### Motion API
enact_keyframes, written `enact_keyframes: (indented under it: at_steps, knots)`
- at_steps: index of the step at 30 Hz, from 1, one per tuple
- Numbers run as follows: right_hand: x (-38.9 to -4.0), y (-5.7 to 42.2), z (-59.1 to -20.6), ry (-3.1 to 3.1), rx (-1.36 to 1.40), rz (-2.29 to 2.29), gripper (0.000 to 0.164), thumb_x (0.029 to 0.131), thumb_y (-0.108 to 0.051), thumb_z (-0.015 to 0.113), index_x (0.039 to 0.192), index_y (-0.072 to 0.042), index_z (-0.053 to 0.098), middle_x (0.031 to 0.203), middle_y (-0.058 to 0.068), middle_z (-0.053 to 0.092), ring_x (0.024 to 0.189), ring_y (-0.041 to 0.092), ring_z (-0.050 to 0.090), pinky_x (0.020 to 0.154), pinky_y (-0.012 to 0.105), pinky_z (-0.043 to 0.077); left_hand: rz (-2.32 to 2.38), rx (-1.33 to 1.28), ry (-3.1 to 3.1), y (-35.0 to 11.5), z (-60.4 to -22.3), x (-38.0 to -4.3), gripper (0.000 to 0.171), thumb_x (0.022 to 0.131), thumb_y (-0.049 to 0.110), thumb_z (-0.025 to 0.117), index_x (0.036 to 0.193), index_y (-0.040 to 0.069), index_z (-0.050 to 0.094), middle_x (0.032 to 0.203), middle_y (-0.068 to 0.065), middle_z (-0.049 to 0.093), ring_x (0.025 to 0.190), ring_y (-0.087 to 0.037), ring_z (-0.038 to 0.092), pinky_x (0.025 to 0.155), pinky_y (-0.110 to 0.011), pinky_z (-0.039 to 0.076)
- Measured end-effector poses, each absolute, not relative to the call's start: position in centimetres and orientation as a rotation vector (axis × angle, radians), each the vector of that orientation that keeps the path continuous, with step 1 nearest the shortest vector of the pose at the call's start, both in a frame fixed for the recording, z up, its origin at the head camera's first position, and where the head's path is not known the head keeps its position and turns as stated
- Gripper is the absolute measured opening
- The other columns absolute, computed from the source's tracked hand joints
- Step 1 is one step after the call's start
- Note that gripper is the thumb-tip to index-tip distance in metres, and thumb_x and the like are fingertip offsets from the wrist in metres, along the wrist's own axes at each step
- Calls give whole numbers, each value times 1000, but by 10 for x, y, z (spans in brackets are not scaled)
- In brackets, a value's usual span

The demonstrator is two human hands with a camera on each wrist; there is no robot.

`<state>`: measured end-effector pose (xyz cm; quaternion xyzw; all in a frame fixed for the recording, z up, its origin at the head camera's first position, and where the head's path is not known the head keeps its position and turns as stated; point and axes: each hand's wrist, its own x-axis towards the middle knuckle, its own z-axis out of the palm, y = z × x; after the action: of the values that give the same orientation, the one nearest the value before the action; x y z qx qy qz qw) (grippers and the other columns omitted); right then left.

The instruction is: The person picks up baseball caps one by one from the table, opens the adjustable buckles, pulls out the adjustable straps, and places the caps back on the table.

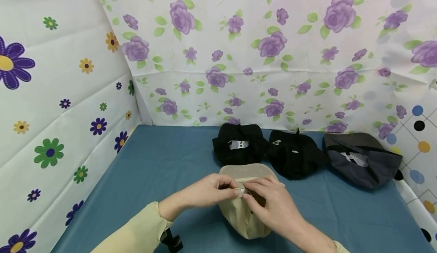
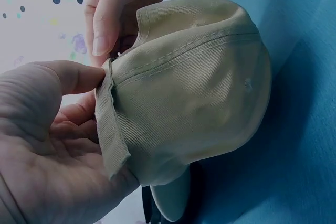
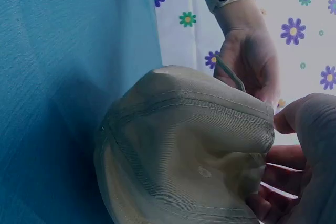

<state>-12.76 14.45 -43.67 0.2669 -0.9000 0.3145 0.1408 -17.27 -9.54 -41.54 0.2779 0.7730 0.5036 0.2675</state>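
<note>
A beige baseball cap (image 1: 246, 222) lies on the blue cloth, its brim (image 1: 249, 169) pointing away from me. My left hand (image 1: 209, 190) pinches the cap's back edge between thumb and fingers, at the strap by the opening. From the other side my right hand (image 1: 273, 201) pinches the same edge, its fingertips close to the left hand's. A small white piece (image 1: 242, 190) shows between the fingertips. In the left wrist view the cap's crown (image 2: 189, 93) bulges away from the left thumb. The right wrist view shows the crown (image 3: 173, 140) and right fingers (image 3: 286, 169) at its edge.
Behind the beige cap stand two black caps (image 1: 227, 154) (image 1: 293, 165) side by side. A dark grey cap (image 1: 379, 169) is at the right. Blue cloth (image 1: 153, 162) covers the table, with flowered sheets (image 1: 218, 55) hanging at the back and left.
</note>
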Motion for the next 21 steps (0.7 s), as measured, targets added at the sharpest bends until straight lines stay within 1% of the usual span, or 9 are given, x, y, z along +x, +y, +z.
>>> enact_keyframes:
  at_steps: [2, 6, 8, 10, 14, 17, 21]
  knots:
    - [-128, 144, -438, -2609, 772, 880, 25, 97, -35, 73, 117, -21, 78, 113, -18, 70, 109, 5, 58, 83, 34, 54, 1361, 750, 2072, -95, -415, -173, 17, 105, 29, 62, 108, 19, 75, 70, 2, 53, 52, -11, 34, 52, -27, 33]
    - [-126, 141, -439, -2663, 734, 826, 32, 99, -45, 68, 121, -23, 78, 116, -17, 71, 120, 15, 58, 97, 50, 49, 1364, 762, 2064, -94, -417, -174, 17, 105, 29, 62, 108, 19, 76, 67, 2, 52, 50, -10, 32, 51, -27, 32]
    - [-126, 140, -440, -2694, 714, 834, 37, 100, -48, 66, 125, -22, 76, 121, -15, 71, 125, 19, 58, 102, 55, 44, 1364, 771, 2063, -94, -418, -175, 17, 105, 28, 62, 108, 20, 76, 67, 2, 52, 50, -10, 32, 51, -26, 32]
    - [-126, 139, -440, -2730, 704, 867, 41, 102, -49, 61, 128, -21, 75, 124, -14, 70, 127, 19, 58, 107, 55, 41, 1362, 777, 2069, -93, -418, -175, 16, 105, 28, 63, 108, 20, 77, 68, 3, 54, 51, -10, 34, 52, -26, 33]
    - [-126, 137, -441, -2798, 686, 921, 47, 105, -50, 54, 132, -17, 72, 128, -11, 68, 126, 12, 59, 114, 50, 36, 1357, 781, 2084, -93, -420, -176, 15, 104, 27, 64, 107, 22, 77, 71, 2, 59, 54, -9, 37, 54, -25, 35]
    - [-125, 137, -442, -2833, 664, 932, 45, 107, -48, 52, 133, -17, 71, 130, -10, 68, 124, 9, 60, 115, 50, 34, 1350, 787, 2093, -93, -421, -176, 14, 104, 26, 64, 106, 23, 78, 71, 2, 60, 55, -8, 39, 55, -25, 36]
    - [-125, 136, -445, -2843, 657, 916, 35, 108, -39, 53, 131, -21, 73, 129, -11, 68, 122, 8, 61, 115, 50, 35, 1338, 812, 2104, -92, -422, -176, 14, 104, 23, 64, 106, 23, 78, 69, 5, 57, 53, -7, 38, 53, -24, 35]
